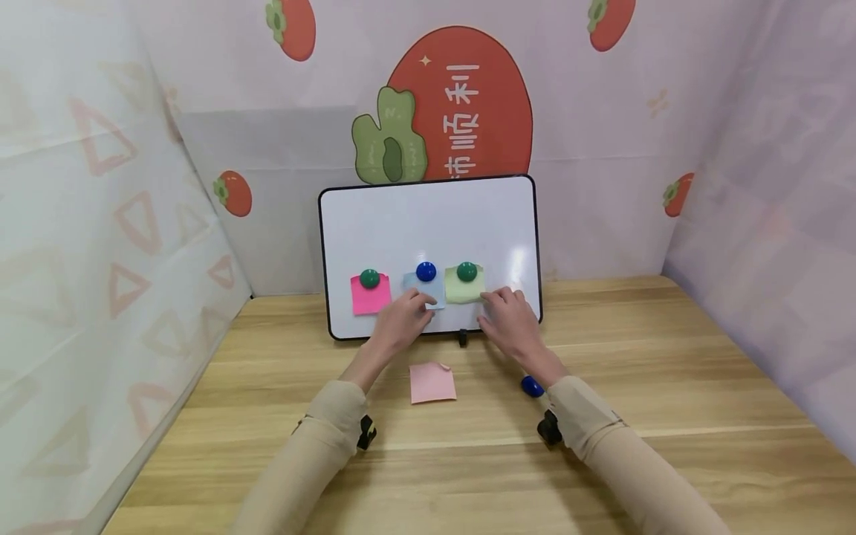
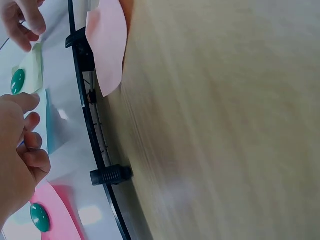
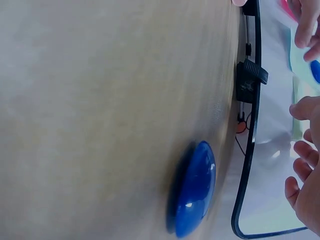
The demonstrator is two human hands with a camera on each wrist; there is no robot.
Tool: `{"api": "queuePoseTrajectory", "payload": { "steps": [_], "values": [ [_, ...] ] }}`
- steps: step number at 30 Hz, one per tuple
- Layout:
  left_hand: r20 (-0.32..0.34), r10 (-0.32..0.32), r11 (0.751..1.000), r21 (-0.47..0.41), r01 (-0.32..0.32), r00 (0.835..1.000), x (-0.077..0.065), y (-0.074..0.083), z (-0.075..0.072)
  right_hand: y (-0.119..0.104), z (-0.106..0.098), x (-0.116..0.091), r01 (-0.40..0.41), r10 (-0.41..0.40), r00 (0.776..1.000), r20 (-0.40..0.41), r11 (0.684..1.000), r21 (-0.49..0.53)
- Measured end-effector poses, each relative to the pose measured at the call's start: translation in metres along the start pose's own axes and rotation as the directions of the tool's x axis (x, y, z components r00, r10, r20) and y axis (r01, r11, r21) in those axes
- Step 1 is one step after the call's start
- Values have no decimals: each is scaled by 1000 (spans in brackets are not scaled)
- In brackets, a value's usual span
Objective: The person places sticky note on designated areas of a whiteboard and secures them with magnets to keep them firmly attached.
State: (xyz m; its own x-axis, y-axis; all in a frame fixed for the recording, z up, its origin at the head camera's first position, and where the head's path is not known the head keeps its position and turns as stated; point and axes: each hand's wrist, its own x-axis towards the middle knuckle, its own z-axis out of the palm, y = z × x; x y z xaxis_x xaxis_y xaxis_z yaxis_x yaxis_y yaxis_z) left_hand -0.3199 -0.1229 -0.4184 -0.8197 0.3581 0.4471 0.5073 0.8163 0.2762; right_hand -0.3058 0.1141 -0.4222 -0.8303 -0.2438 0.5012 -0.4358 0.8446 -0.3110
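A whiteboard (image 1: 428, 223) leans at the back of the table. Green magnets hold a hot pink sticky note (image 1: 371, 300) and a pale green sticky note (image 1: 464, 288) on it; between them, a blue magnet (image 1: 426, 271) holds a light blue sticky note (image 1: 438, 296). My left hand (image 1: 403, 321) is at the light blue note's lower part, index finger stretched out and the other fingers loosely bent. My right hand (image 1: 511, 321) is by the pale green note's lower right corner, its fingers relaxed. Nothing shows gripped in either hand; whether the fingertips touch paper I cannot tell.
On the wooden table (image 1: 642, 357), a light pink sticky note (image 1: 432, 384) lies in front of the board. Another blue magnet (image 3: 196, 192) rests beside my right wrist. Black clips (image 2: 111, 175) sit on the board's lower edge. Printed cloth surrounds the table.
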Motion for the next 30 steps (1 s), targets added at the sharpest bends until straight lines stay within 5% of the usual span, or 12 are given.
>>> {"api": "queuePoseTrajectory", "payload": {
  "steps": [6, 13, 30],
  "values": [
    [112, -68, 998, 3, 68, 991, -12, 0, -3, 4, -3, -11, 7, -8, 1000, 7, 999, 37],
    [256, -116, 992, -23, 126, 960, -26, 1, -8, 6, -10, -23, -20, 19, 998, 58, 999, 26],
    [433, -183, 970, -70, 235, 883, -37, 2, -26, 15, -28, -45, -144, 124, 963, 237, 987, 66]
  ]
}}
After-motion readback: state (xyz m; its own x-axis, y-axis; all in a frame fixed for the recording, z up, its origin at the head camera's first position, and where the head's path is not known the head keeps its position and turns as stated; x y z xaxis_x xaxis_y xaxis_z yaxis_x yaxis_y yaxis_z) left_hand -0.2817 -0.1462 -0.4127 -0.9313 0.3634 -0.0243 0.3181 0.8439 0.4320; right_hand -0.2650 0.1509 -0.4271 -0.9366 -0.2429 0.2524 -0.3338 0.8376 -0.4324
